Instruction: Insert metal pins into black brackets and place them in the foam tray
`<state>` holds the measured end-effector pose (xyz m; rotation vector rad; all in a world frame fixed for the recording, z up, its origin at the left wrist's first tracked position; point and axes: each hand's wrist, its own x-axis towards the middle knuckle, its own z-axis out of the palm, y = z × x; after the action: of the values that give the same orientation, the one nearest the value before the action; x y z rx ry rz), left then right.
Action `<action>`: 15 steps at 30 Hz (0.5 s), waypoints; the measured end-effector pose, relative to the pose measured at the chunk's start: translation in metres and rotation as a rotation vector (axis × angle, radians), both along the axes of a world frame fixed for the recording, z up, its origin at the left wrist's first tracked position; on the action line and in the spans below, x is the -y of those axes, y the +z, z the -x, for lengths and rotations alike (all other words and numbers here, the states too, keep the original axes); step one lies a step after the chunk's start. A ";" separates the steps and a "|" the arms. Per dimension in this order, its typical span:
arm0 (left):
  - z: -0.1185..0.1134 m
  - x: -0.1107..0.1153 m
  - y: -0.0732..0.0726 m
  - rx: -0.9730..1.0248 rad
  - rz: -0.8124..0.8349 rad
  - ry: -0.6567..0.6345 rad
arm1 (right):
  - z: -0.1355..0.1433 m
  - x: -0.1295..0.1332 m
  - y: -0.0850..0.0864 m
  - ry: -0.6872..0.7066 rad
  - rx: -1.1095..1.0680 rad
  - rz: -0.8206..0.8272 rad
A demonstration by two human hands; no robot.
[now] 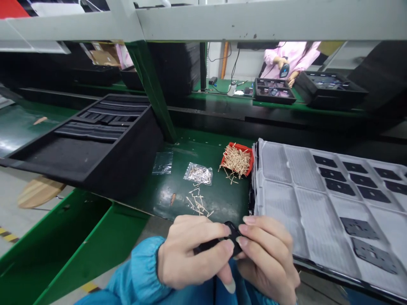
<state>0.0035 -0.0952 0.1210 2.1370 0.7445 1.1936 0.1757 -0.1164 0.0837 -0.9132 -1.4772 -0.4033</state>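
Observation:
A small black part (234, 238) is held between both hands at the lower middle, in front of the table edge. My left hand (199, 252) has its fingers wrapped round it from the left, covering much of it. From the right, the bent fingertips of my right hand (269, 254) press on the same part. Just beyond the hands, several small beige pieces (199, 201) lie loose on the green table (165, 190). Farther back sits a clear bag of small pieces (199, 174), left of a red bin (249, 152) heaped with beige pieces (235, 160).
At the right lies a pale compartment tray (311, 212) with flat black plates (359, 228). A black foam box (121, 156) stands at the left, near an empty clear bag (163, 163). Beyond the shelf beam, a person in pink (295, 59) holds a scanner (284, 69).

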 end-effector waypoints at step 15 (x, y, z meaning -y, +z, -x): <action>0.001 0.003 -0.010 -0.029 -0.251 0.132 | 0.000 -0.005 -0.005 0.035 -0.036 0.002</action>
<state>0.0026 -0.0982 0.1105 2.3425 0.7952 1.3909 0.1756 -0.1112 0.0783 -0.8907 -1.4591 -0.3581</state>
